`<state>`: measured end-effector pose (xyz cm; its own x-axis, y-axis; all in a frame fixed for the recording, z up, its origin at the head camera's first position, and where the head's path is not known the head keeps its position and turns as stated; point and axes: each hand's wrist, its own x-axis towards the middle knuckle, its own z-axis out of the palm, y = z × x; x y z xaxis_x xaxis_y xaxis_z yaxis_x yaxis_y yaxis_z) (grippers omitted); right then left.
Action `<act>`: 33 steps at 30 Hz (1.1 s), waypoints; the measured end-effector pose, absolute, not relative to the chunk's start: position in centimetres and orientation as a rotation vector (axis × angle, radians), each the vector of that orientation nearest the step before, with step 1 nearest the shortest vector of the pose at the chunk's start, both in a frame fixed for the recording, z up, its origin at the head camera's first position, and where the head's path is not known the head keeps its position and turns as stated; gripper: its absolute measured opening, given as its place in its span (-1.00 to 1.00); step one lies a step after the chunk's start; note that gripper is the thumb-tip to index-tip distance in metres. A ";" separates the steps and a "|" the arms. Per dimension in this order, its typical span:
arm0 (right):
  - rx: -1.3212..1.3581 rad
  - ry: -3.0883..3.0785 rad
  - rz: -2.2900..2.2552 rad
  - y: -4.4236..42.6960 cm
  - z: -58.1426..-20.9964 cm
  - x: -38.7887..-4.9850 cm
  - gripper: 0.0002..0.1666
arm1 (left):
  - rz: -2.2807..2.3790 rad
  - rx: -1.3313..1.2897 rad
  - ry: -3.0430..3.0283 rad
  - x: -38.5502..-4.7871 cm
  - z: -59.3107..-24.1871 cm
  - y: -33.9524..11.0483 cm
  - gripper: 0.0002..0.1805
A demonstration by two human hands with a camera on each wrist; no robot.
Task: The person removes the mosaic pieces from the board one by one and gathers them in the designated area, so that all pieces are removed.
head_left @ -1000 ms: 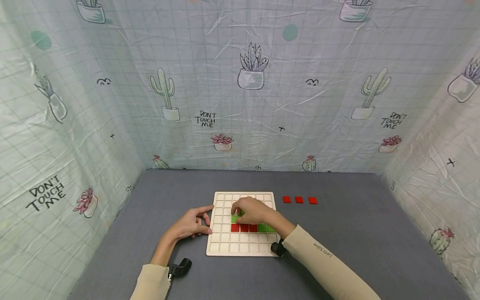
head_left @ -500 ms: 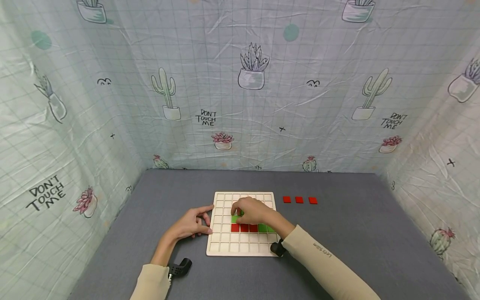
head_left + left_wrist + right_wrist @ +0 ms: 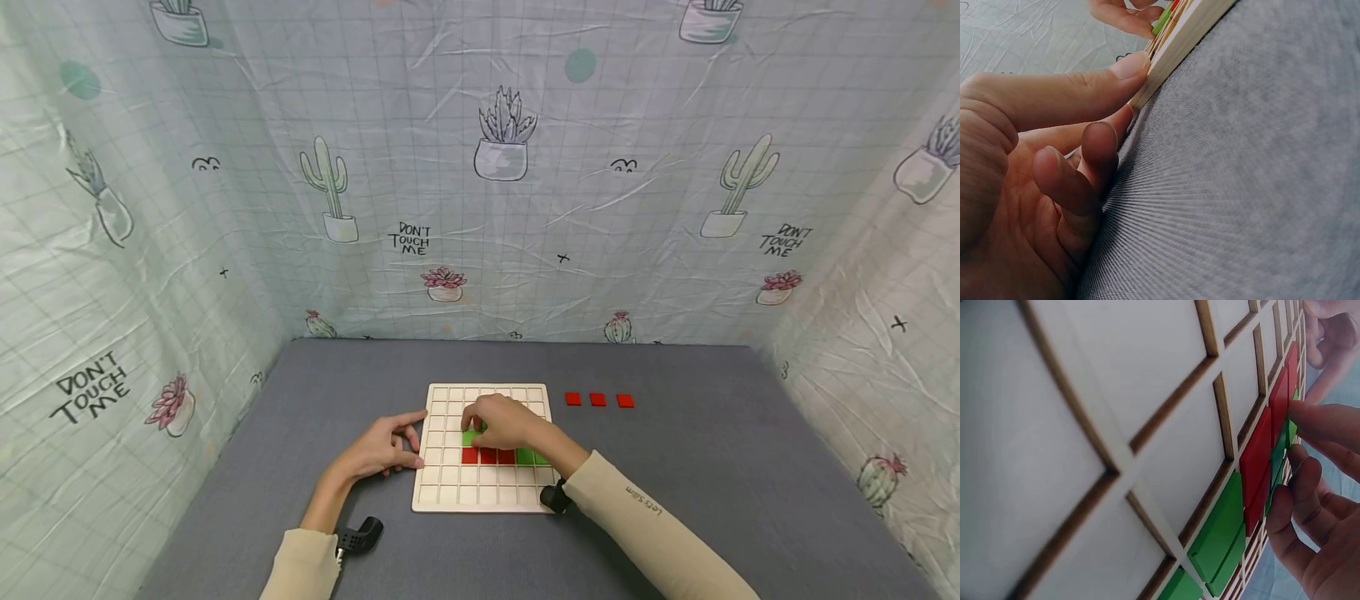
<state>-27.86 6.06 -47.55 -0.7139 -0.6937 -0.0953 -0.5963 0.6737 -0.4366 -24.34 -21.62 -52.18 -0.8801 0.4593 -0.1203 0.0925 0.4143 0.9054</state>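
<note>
A pale wooden board (image 3: 450,497) with a raised square grid lies on the table. My left hand (image 3: 373,447) touches its left edge with thumb and index finger spread apart; the other fingers curl beneath, holding nothing. Over the middle of the board, my right hand (image 3: 508,422) has thumb and curled fingers at a green tile (image 3: 468,437), seemingly pinching it, though its fingers partly hide the contact. Just nearer lies a row of red tiles (image 3: 488,456), continued rightward by green tiles (image 3: 526,456). In the right wrist view, the thumb (image 3: 1316,419) reaches the far tiles.
Three loose red tiles (image 3: 597,400) lie in a line right of the board. The grey tabletop (image 3: 697,467) meets a patterned curtain (image 3: 555,292) at the back and sides. Each wrist wears a small black camera, such as the left camera (image 3: 362,536).
</note>
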 end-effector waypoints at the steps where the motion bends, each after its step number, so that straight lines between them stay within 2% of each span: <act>1: -1.036 2.638 -0.551 6.1 -47.5 -27.9 -0.79 | 1.456 0.481 2.324 -24.4 -52.2 -21.7 -0.02; 33: -1.108 2.561 -0.680 6.8 -46.9 -27.6 -0.76 | 1.468 0.448 2.308 -24.0 -51.7 -21.5 -0.03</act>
